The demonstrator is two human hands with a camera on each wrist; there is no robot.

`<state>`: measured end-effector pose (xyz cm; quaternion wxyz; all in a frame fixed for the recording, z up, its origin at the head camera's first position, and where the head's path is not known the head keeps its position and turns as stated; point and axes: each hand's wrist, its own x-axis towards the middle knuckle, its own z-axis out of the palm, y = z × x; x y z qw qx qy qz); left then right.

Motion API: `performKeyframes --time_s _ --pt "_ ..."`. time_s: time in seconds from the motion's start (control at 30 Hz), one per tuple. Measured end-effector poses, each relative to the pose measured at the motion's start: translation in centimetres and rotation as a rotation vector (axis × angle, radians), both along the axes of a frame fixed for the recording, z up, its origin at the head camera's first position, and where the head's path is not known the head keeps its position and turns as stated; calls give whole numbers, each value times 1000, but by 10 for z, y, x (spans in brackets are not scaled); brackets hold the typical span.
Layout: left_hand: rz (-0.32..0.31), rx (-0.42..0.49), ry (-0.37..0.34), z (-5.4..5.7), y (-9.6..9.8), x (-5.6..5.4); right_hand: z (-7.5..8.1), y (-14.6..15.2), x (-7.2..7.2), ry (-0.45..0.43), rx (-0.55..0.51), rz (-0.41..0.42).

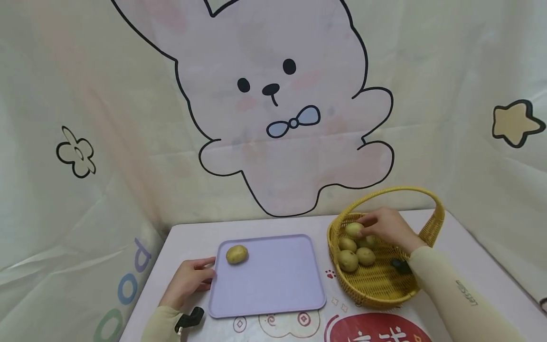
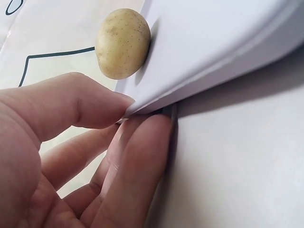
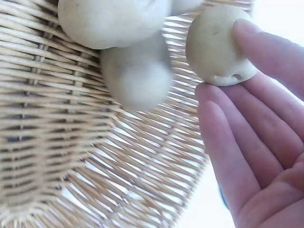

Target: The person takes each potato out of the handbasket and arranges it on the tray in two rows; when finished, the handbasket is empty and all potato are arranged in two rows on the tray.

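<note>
In the head view, my right hand (image 1: 391,229) reaches into a yellow wicker basket (image 1: 376,292). Thumb and fingers pinch a pale potato (image 3: 216,47) above the other potatoes (image 1: 348,261) lying in the basket's left part. At the left, my left hand (image 1: 188,281) grips the left edge of a lilac tray (image 1: 273,285), the thumb at the rim and other fingers under it, as the left wrist view shows. A single potato (image 1: 237,254) rests in the tray's far left corner, near that hand.
The basket's tall handle (image 1: 395,189) arches over my right hand. A white table with a red printed patch (image 1: 376,327) bears both tray and basket. Behind it hangs a cloth (image 1: 299,180) with a cartoon animal.
</note>
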<state>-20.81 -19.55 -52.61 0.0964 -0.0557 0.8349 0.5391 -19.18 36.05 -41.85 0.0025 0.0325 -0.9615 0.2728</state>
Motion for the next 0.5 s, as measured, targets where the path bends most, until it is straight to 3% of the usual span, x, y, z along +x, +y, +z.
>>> performKeyframes --time_s 0.27,0.5 --pt "-3 1 -10 -4 -4 2 27 -12 52 2 -19 -61" --pt "-24 3 -4 -1 -2 0 28 -30 103 76 -24 -72"
